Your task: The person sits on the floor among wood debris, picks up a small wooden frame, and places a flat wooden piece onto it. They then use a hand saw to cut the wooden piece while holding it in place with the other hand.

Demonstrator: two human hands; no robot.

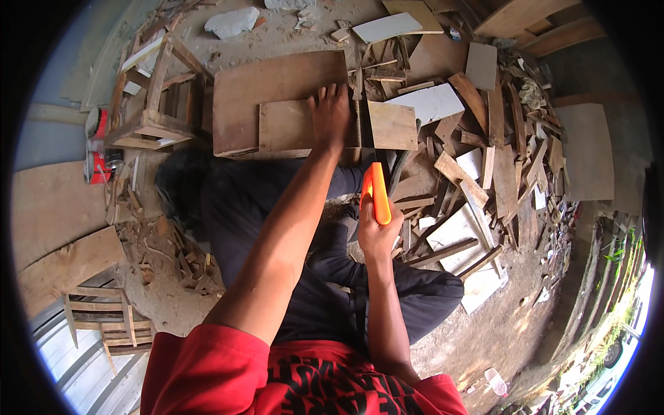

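My right hand (pixel 379 232) is closed around the orange handle (pixel 377 194) of a handsaw. Its thin blade (pixel 369 117), seen nearly edge-on, points away from me between the left part of a wooden board (pixel 286 126) and a shorter wooden piece (pixel 393 126) on the right. Whether these two are still joined cannot be made out. My left hand (pixel 330 114) bears down on the board just left of the blade, fingers bent over its far edge. Underneath lies a larger brown plywood box or panel (pixel 277 75).
Wood offcuts (pixel 477 166) are heaped on the right. A wooden stool frame (pixel 159 104) stands at the far left, near a red-and-white reel-like object (pixel 98 145). Broken concrete (pixel 232 23) lies beyond the panel. My legs (pixel 242 200) are folded close under the work.
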